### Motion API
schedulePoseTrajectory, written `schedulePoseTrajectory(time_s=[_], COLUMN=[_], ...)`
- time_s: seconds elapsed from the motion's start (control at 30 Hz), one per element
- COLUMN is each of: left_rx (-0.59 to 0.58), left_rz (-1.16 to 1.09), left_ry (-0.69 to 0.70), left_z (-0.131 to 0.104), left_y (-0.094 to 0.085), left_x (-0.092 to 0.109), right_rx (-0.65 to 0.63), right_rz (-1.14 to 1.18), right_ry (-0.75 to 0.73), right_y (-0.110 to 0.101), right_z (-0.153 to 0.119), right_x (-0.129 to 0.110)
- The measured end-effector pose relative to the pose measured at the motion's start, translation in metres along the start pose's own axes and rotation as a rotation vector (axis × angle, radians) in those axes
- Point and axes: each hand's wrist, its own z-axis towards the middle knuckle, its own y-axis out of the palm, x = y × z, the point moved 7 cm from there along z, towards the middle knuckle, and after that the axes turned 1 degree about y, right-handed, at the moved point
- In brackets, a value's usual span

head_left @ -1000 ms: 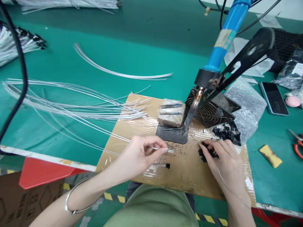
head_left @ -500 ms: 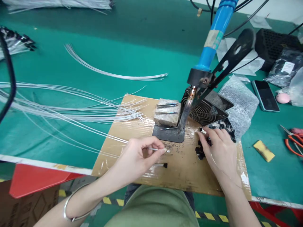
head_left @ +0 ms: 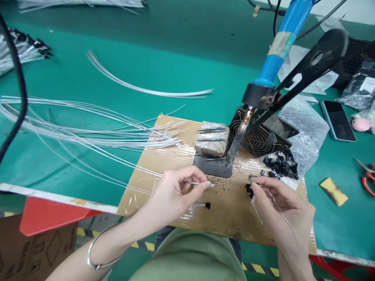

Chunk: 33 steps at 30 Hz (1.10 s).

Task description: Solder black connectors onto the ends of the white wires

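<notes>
My left hand (head_left: pixel 184 189) pinches the end of a thin white wire over the cardboard (head_left: pixel 234 222). Below its fingers lies a wire with a black tip (head_left: pixel 207 205). My right hand (head_left: pixel 281 203) is closed at thumb and forefinger beside small black pieces (head_left: pixel 249 191); a small piece seems to be at the fingertips, and thin wire or thread hangs from the hand. A blue-handled soldering iron (head_left: pixel 268 68) slants down in its stand, its tip over a black plate (head_left: pixel 212 166).
A pale block (head_left: pixel 213 146) holds metal needles. Bundles of white wires (head_left: pixel 117 140) spread leftward. Behind the right hand are a fan (head_left: pixel 258 136), a heap of black parts (head_left: pixel 283 163) and bubble wrap (head_left: pixel 310 132). Farther right lie a phone (head_left: pixel 338 120), a yellow sponge (head_left: pixel 334 191) and scissors (head_left: pixel 369 177).
My right hand has drawn back from the black parts and turned, its thumb and forefinger now pressed together. My left hand still holds the wire. The view has shifted slightly.
</notes>
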Motion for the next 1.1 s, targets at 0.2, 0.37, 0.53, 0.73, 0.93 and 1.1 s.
schedulePoseTrajectory(time_s=[0.2, 0.37, 0.53, 0.73, 0.93, 1.1], left_rx=[0.014, 0.032, 0.036, 0.053, 0.094, 0.115], left_rz=[-0.01, -0.046, -0.06, -0.055, -0.015, -0.009], left_ry=[0.038, 0.06, 0.073, 0.068, 0.087, 0.15], left_z=[0.001, 0.001, 0.002, 0.003, 0.004, 0.004], left_y=[-0.002, -0.004, -0.003, -0.003, -0.007, -0.009], left_x=[0.006, 0.011, 0.016, 0.017, 0.016, 0.021], right_rx=[-0.051, -0.058, -0.132, -0.158, -0.171, -0.157], right_rz=[0.206, 0.292, 0.379, 0.432, 0.431, 0.46], right_ry=[0.184, 0.265, 0.271, 0.344, 0.306, 0.305], right_y=[0.023, 0.037, 0.051, 0.059, 0.06, 0.064], right_z=[-0.013, -0.019, -0.023, -0.024, -0.021, -0.018], right_x=[0.006, 0.011, 0.008, 0.01, 0.007, 0.004])
